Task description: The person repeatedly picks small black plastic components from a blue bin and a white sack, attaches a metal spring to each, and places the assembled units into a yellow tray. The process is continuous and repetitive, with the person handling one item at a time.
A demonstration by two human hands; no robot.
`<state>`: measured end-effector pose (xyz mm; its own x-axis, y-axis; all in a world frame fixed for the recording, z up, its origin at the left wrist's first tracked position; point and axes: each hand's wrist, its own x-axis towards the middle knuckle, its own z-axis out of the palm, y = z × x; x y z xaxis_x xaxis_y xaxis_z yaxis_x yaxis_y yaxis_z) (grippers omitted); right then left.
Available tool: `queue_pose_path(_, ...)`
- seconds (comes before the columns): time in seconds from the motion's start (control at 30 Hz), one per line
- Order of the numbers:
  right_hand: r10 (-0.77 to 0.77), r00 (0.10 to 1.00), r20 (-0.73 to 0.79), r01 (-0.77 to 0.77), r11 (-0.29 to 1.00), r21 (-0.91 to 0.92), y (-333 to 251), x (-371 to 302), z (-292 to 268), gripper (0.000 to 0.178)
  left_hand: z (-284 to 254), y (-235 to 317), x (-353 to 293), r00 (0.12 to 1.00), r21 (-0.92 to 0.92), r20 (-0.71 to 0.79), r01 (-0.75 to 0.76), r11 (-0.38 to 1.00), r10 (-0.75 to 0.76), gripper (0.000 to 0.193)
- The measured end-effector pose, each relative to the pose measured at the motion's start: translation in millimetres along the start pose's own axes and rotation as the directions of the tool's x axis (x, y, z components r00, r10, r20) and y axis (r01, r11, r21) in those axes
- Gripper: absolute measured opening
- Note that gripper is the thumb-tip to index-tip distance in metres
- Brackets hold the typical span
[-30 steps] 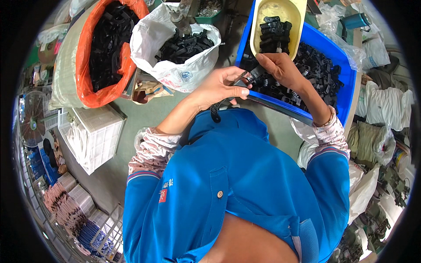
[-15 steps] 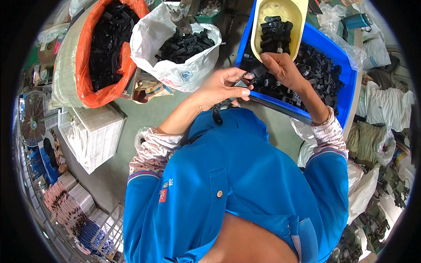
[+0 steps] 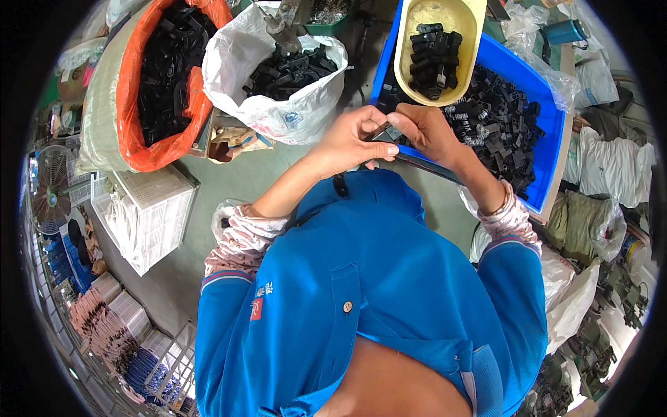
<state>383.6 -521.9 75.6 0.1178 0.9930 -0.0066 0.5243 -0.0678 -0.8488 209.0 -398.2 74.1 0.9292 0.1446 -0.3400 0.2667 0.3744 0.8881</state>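
My left hand [image 3: 349, 137] pinches a black plastic part [image 3: 381, 136] between thumb and fingers, in front of my body. The thumb and fingertips of my right hand [image 3: 429, 132] close on the same part from the other side. What else the right fingers may hold is hidden behind the hand. Just beyond is a yellow tray [image 3: 479, 28] with a pile of black parts [image 3: 434, 59] in it. It rests over a blue bin [image 3: 554, 156] filled with small black parts [image 3: 501, 125], some with metal springs.
Ahead on the left, a white woven sack [image 3: 229, 83] and an orange-lined sack [image 3: 128, 115] hold black parts. A white plastic crate [image 3: 156, 222] stands on the floor at left, with a fan [image 3: 52, 184] beyond it. Bagged goods [image 3: 611, 167] line the right side.
My right hand has come from the yellow tray's near edge down and left to the part in my left hand. The black strap-like end hanging below the left hand now shows less.
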Motion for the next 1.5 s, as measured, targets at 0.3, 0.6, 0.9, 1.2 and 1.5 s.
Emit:
queue_pose_path(0.3,0.336,0.849,-0.408,-0.023,0.795,0.607,-17.9,-27.6,52.2,0.016,14.2,17.5,-1.7,0.934,0.636,-0.245,-0.048,0.770,0.261,0.050)
queue_pose_path(0.6,0.436,0.769,-0.467,0.103,0.637,0.764,-15.1,-26.3,56.3,0.015,-1.6,32.4,-9.9,0.902,0.759,0.085,-0.334,0.559,0.424,0.035)
queue_pose_path(0.9,-0.148,0.876,-0.459,-0.027,0.935,-0.353,13.0,-12.0,-27.9,0.023,-38.4,11.1,-31.8,0.890,0.725,-0.219,-0.125,0.677,0.399,0.026)
queue_pose_path(1.2,-0.311,0.950,0.018,0.206,0.588,-0.782,30.3,34.7,-93.3,0.035,-60.4,6.8,-24.1,0.855,0.219,-0.428,-0.217,0.951,0.294,0.027)
queue_pose_path(1.5,0.199,0.979,-0.045,-0.150,0.852,0.502,-46.4,75.5,-26.5,0.033,-95.9,32.1,-13.3,0.789,0.449,-0.255,-0.415,0.791,0.559,0.024)
